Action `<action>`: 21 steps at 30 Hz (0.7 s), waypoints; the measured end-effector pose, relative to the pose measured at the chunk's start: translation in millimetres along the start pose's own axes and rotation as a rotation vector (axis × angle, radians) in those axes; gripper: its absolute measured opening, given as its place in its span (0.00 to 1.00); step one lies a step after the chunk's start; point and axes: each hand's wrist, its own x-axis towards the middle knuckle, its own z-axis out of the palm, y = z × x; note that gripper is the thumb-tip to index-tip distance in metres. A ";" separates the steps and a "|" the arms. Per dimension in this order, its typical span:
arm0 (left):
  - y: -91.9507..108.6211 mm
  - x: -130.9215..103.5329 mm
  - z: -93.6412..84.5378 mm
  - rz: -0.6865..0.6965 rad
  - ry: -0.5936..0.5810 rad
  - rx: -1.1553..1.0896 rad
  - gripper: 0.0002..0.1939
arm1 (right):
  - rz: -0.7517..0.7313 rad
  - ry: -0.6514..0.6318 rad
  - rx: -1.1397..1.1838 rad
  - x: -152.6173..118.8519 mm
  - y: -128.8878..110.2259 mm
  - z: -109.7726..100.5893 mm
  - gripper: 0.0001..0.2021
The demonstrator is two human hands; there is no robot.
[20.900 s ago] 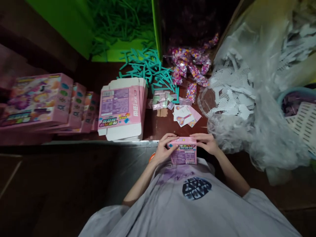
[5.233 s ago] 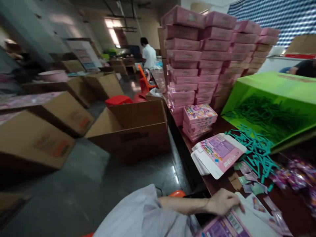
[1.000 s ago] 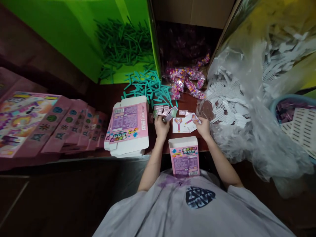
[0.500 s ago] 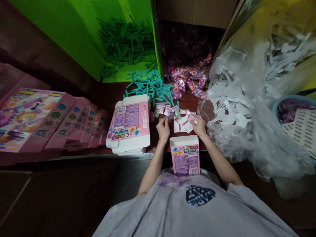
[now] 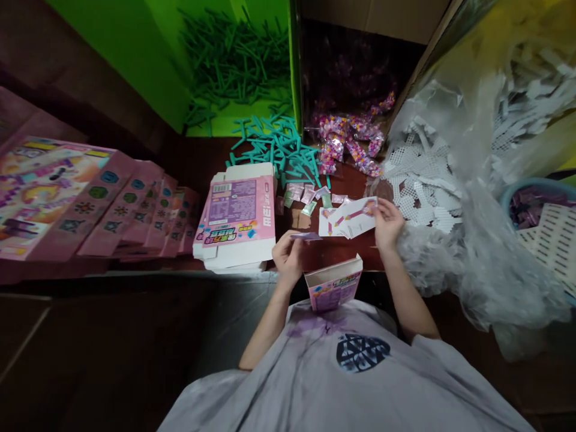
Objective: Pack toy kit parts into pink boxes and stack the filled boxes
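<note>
Boxes (image 5: 85,207), pink, printed, at far left: nearest cut off by the view's edge, the rest half hidden behind one another. Next along, stack of flat cartons (image 5: 236,210), lower ones mostly covered. Beyond, green bin (image 5: 135,66), top cut off, teal sticks (image 5: 234,63) inside too tangled to count. Left hand (image 5: 288,259) pinching small purple sachet (image 5: 306,236), nearly edge-on, contents impossible to make out. Just right and lower, open pink box (image 5: 333,291), mouth up, tilted, against the shirt (image 5: 306,384); interior mostly hidden. Farther right, right hand (image 5: 387,225) pinching right end of white printed sheet (image 5: 360,219), left end overlapping other sheets; cannot tell how many in the pinch. Behind, bead bags (image 5: 333,141), rear ones lost in dark of cardboard carton (image 5: 373,18). Far right, white mesh pieces (image 5: 418,174) partly veiled by clear plastic (image 5: 479,156); blue basin (image 5: 510,195) cut off at the edge.

Surface: dark reddish-brown tabletop (image 5: 180,157), more teal sticks loose near the bin, small pink and green sachets (image 5: 308,193) between cartons and sheets. Room: dim; dark floor (image 5: 112,342) with pale line at lower left.
</note>
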 end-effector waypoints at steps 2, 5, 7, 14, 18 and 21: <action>-1.7 -9.0 1.4 -0.015 0.156 0.042 0.21 | -0.004 0.063 0.104 -3.6 -19.7 -9.6 0.15; -10.7 -22.1 -1.5 0.112 0.343 0.165 0.20 | -0.018 0.027 0.198 -21.9 -48.0 -23.8 0.14; -16.1 -32.5 -10.6 0.309 0.321 0.232 0.20 | -0.029 -0.087 0.213 -39.1 -61.9 -30.8 0.11; -11.5 -47.0 -25.0 0.387 -0.253 0.589 0.04 | -0.191 -0.290 0.163 -71.3 -63.3 -32.9 0.04; -13.2 -40.8 -12.1 0.116 -0.385 0.380 0.05 | -0.261 -0.367 -0.086 -68.2 -49.5 -26.4 0.03; -21.5 -41.4 -0.2 -0.027 -0.414 0.188 0.05 | -0.317 -0.411 -0.227 -66.9 -40.3 -20.4 0.04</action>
